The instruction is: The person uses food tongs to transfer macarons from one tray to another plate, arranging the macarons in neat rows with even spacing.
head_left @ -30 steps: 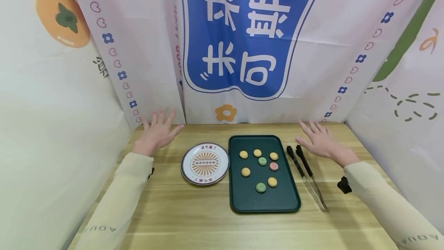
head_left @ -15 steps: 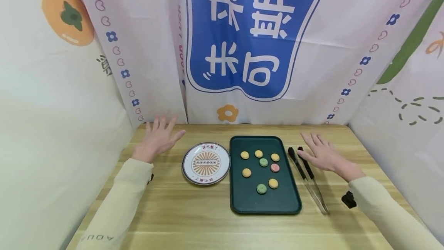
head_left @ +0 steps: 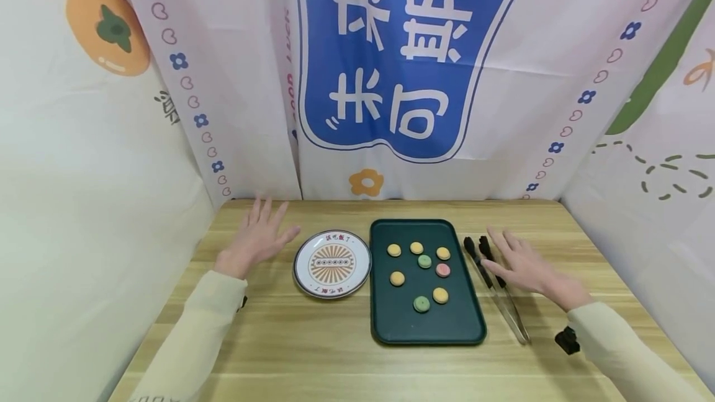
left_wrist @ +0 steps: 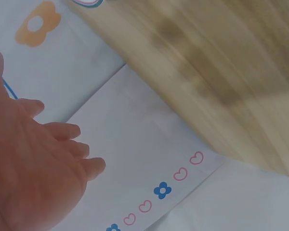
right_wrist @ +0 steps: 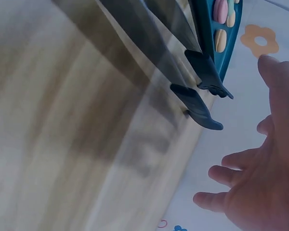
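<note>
My left hand [head_left: 256, 242] hovers over the table's left side with its fingers spread, left of a white plate [head_left: 332, 264] with a dark rim and an orange sunburst print. On the right, my right hand [head_left: 527, 265] is held above the table with straight fingers and nothing in it. Partly under it lies a pair of tongs [head_left: 507, 312] with black ends and metal arms, also visible in the right wrist view. Between plate and tongs is a dark green tray [head_left: 427, 327] bearing several macarons: yellow ones [head_left: 397, 278], green ones [head_left: 421, 304] and one pink macaron [head_left: 443, 270].
The wooden table [head_left: 313, 352] ends at a printed white cloth backdrop [head_left: 251, 79] with blue and orange designs. White cloth walls stand along its left and right sides. The plate sits close against the tray's left edge.
Both hands have come down and slightly nearer, the right one moving further over the tongs. The view has shifted slightly. The plate, tray, macarons and tongs have stayed in place.
</note>
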`<state>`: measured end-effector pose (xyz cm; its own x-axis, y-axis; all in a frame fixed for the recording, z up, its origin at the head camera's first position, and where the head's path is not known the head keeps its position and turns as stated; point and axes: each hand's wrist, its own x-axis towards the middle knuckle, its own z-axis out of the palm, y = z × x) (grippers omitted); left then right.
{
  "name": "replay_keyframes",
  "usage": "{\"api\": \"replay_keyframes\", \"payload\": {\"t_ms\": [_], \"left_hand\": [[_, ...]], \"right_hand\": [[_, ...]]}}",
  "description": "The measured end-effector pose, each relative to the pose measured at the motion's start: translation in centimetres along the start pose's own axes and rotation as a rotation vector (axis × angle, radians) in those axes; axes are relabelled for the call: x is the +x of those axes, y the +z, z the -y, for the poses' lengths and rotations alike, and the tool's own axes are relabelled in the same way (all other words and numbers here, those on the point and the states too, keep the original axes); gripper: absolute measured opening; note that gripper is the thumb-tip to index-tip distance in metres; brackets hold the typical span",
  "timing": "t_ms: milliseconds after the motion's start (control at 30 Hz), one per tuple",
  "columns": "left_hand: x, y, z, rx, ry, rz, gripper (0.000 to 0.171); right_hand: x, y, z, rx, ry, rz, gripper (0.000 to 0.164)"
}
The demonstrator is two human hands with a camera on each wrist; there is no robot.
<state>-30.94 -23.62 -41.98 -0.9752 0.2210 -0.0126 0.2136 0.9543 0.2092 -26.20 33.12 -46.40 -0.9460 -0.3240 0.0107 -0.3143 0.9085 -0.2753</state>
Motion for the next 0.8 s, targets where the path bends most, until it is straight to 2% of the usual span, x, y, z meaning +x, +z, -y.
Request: {"api": "replay_keyframes", "payload": {"t_ms": [233,433,800], "left_hand": [[-0.5,1.5,-0.2,0.002,0.049,0.004,0.084],[-1.1,3.1,-0.4,0.020,0.072,-0.025,0.093],[-1.7,4.7,-0.2,0.008,0.066,-0.017,0.096]], "right_hand": [[-0.5,1.2,-0.2,0.020,-0.024,-0.028,0.085],[-0.8,1.7,-0.4,0.037,-0.028,-0.043,0.087],[-0.8,2.2,-0.6,0.043,-0.009,-0.024,0.086]]}}
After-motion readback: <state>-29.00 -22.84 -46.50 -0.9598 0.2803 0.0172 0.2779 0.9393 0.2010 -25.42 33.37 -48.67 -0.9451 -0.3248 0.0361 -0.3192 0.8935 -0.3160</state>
